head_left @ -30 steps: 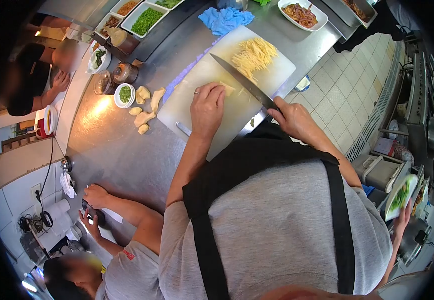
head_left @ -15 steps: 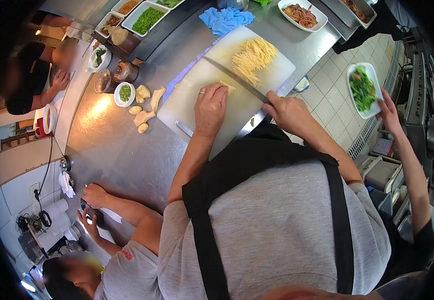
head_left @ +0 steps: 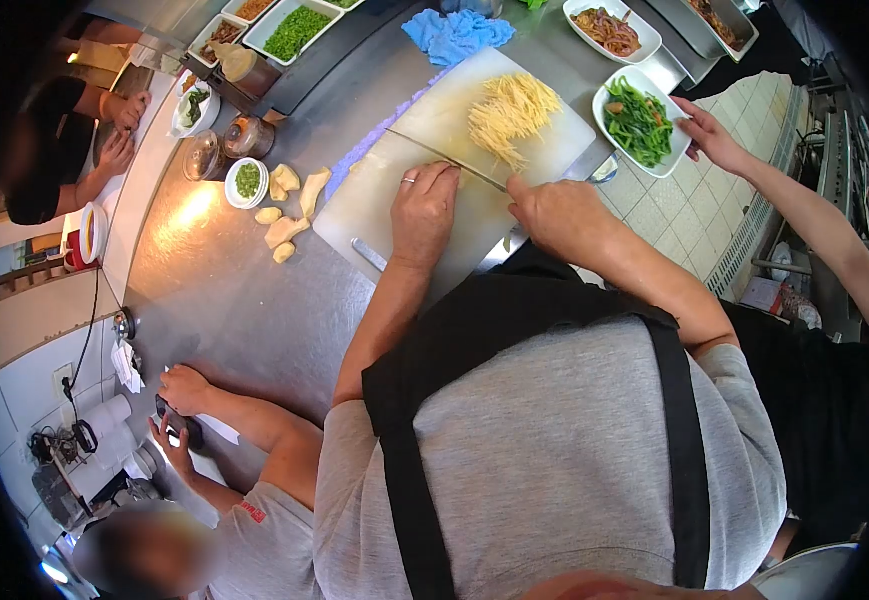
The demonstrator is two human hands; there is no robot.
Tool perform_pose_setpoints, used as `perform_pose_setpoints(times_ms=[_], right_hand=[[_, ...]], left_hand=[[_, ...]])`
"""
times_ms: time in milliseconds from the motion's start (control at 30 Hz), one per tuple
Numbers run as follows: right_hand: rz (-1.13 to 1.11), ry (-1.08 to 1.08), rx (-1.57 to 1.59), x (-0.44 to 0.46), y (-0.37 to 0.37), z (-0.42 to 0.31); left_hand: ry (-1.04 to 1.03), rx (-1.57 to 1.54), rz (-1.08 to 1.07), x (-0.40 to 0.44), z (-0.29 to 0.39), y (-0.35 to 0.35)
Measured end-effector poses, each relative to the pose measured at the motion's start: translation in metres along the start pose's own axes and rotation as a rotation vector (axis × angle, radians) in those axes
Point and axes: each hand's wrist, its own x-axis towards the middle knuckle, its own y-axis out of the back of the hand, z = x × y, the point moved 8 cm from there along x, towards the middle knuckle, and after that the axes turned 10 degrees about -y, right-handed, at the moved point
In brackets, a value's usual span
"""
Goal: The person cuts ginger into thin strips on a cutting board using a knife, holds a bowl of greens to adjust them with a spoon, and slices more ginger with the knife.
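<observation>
My right hand (head_left: 567,222) is wrapped round the handle of a kitchen knife (head_left: 421,144), its blade slanting across the white cutting board (head_left: 380,195). Fingers curled and pressed down, my left hand (head_left: 425,212) is on the board against the near side of the blade. What lies under these fingers is mostly hidden; a pale yellow piece showed there a moment ago. Beyond the blade is a pile of thin, pale yellow shreds (head_left: 513,112). Left of the board lie several peeled, knobby pieces that look like ginger (head_left: 285,232).
A co-worker's hand (head_left: 715,135) holds a white dish of greens (head_left: 643,122) at the counter's right edge. Another dish (head_left: 610,30) stands behind it. A blue cloth (head_left: 458,37) lies behind the board. Another person's hands (head_left: 185,395) are at lower left, by a dark device.
The co-worker's dish of greens has come leftward from over the floor to the counter's edge. My knife has shifted slightly left, toward my left fingertips, its blade now seen nearly edge-on.
</observation>
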Motion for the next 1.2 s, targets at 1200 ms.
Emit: perform_pose_setpoints(times_ms=[1200], right_hand=[[0.057,0.021,-0.002,0.014,-0.030,0.004]], left_hand=[[-0.044,0.075,0.011,0.001,0.006,0.004]])
